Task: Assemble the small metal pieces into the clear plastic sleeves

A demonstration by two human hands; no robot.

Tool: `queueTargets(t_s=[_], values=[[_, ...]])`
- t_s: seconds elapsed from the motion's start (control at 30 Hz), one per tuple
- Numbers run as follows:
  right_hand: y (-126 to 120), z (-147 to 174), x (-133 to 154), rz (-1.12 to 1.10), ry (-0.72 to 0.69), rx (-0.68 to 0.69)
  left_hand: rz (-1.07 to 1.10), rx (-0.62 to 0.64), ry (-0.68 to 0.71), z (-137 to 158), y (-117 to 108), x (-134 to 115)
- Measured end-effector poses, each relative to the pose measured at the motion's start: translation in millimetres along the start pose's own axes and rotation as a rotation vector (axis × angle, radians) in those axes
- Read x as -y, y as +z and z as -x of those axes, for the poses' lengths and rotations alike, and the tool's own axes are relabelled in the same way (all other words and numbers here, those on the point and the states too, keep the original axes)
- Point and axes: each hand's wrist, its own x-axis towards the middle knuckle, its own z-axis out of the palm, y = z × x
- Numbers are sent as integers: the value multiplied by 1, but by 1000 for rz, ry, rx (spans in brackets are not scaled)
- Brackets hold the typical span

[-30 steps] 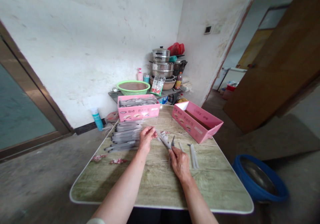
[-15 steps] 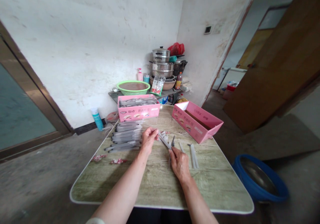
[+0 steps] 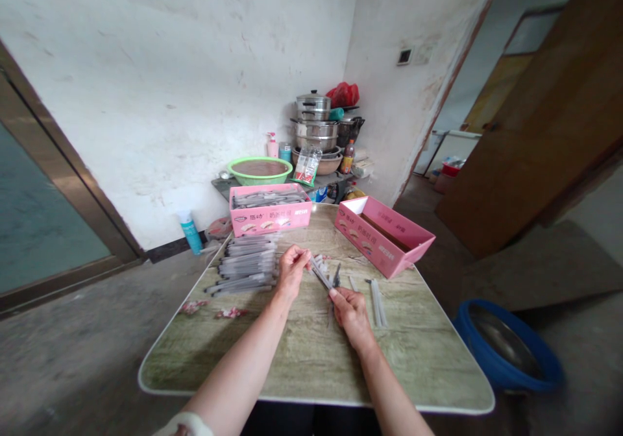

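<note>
Gripping pale tubes (image 3: 322,274), right fingers (image 3: 338,295); left fingers (image 3: 302,259) seemingly pinching their far ends.

The sticks (image 3: 322,275) are grey, the boxes (image 3: 272,219) pink.

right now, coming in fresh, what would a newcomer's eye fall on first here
Probably the left pink box, filled with grey strips, and the right pink box, set at an angle, both toward the table's far side. Nearer, at mid-table, the right hand grips a few slim pieces, with the left hand at their far end. Beyond, steel pots stack up near the wall corner.
</note>
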Motion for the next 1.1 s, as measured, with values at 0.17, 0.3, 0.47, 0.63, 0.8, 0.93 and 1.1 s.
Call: queueTargets(t_s=[0.17, 0.3, 0.47, 0.63, 0.8, 0.93, 1.1], values=[[4, 1, 5, -292, 130, 57, 26, -13, 39, 1, 6, -3], [3, 1, 10, -345, 146, 81, 18, 17, 29, 2, 7, -4], [5, -2, 2, -197, 102, 37, 42, -15, -32, 2, 4, -4], [6, -4, -1, 132, -125, -77, 53, 1, -78, 4, 3, -8], [3, 0, 12, 339, -296, -230, 59, -58, -17, 0, -2, -15], [1, 3, 15, 427, -348, -403, 98, -221, 65, -6, -12, -18], [0, 2, 5, 559, -411, -464, 34, -300, 99, -15, -21, -29]])
